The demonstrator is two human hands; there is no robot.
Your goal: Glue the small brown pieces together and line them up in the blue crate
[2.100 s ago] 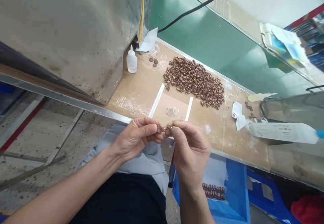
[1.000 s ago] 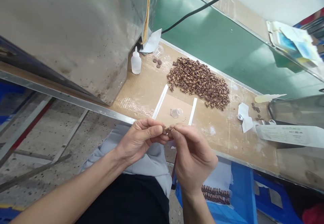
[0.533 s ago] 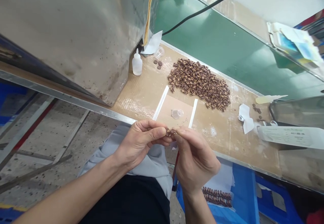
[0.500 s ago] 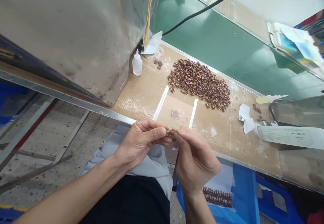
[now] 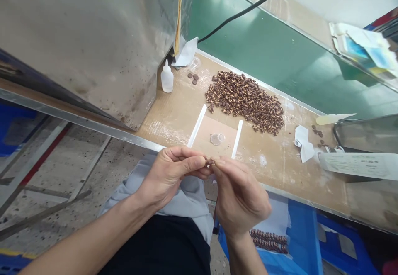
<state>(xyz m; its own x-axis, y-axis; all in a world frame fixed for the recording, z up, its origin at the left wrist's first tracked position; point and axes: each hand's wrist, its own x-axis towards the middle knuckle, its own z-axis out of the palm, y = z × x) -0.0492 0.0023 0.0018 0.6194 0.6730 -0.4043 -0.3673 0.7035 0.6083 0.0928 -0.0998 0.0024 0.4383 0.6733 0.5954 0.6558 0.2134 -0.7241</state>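
Between my fingertips, just past the bench's front edge, is a small brown piece (image 5: 209, 162) with lighter specks; its shape is mostly covered. My left hand (image 5: 174, 171) pinches it from the left, thumb on top. From the other side my right hand (image 5: 241, 192) grips it between thumb and forefinger. Behind the hands, a small clear round dish (image 5: 217, 139) sits on a tan sheet (image 5: 214, 125) edged by two white strips. Farther back lies a large heap of small brown and gold pieces (image 5: 245, 100).
A white squeeze bottle (image 5: 167, 78) and several brown discs (image 5: 195, 77) stand at the left by a metal box (image 5: 93, 38). White paper (image 5: 304, 143) lies right. Below the bench, a blue crate (image 5: 300, 233) holds rows of brown pieces (image 5: 270, 240). A black cable (image 5: 248, 8) crosses above.
Both hands keep their pinch on the small piece at nearly the same spot. The view has shifted very slightly.
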